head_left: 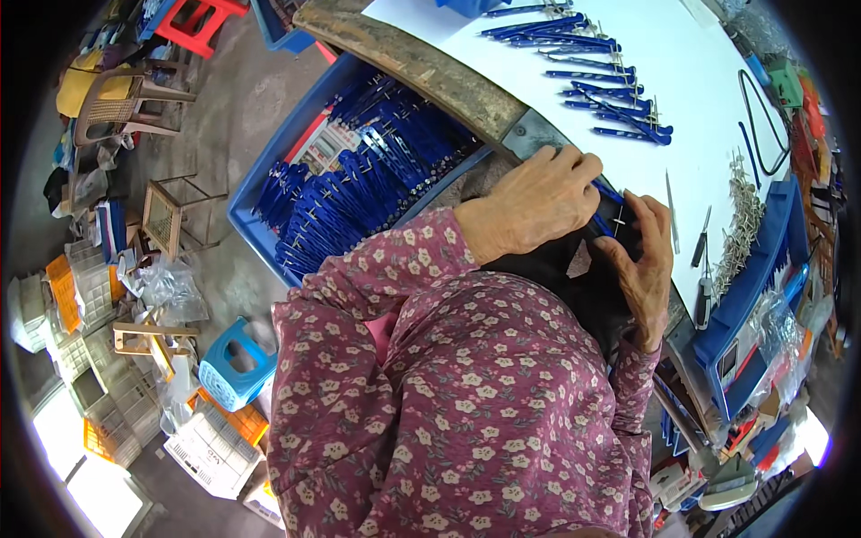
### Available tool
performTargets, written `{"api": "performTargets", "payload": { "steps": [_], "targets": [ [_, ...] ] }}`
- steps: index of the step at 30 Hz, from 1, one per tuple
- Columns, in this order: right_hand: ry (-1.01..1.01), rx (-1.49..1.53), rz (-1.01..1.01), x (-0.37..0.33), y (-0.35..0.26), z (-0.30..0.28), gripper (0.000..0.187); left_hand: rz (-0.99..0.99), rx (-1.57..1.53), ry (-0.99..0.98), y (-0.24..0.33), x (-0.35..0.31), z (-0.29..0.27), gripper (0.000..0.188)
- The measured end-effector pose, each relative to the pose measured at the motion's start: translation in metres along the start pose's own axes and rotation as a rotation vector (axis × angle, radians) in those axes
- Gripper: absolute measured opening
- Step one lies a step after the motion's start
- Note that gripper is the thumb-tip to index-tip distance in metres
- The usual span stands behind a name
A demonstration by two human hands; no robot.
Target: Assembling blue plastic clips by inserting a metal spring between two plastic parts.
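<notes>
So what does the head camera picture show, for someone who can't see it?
Two hands, the left hand and right hand, hold a blue part with a metal pin at a white table's edge. A blue crate of similar blue parts sits to the left.

She wears a long-sleeved blouse (466,403) in plum-purple cloth, printed all over with small cream and pink flowers. The sleeves end at the wrists, leaving both hands bare, without rings or gloves.

White tabletop with blue parts

The white-covered tabletop (691,63) with a worn wooden edge carries rows of slim blue plastic pieces (592,67), a heap of small metal pins (741,215), a black cable loop (762,121) and a blue plastic tray (749,287).
</notes>
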State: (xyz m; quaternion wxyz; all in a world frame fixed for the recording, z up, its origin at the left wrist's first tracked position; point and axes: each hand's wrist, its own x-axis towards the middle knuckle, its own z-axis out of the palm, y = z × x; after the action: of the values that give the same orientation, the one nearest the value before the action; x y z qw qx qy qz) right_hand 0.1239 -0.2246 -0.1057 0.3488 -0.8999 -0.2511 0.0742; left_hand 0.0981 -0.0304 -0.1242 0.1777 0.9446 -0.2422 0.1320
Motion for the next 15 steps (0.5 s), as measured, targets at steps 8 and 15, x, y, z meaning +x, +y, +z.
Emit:
{"api": "performTargets", "payload": {
  "steps": [8,15],
  "targets": [
    [0.035,-0.029,-0.026,-0.005,0.006,-0.003,0.056,0.008,-0.216,-0.045,-0.002,0.004,-0.006,0.014],
    [0.05,0.009,-0.083,-0.009,0.012,-0.002,0.059,0.012,-0.175,-0.028,-0.007,0.005,-0.011,0.015]
  ]
}}
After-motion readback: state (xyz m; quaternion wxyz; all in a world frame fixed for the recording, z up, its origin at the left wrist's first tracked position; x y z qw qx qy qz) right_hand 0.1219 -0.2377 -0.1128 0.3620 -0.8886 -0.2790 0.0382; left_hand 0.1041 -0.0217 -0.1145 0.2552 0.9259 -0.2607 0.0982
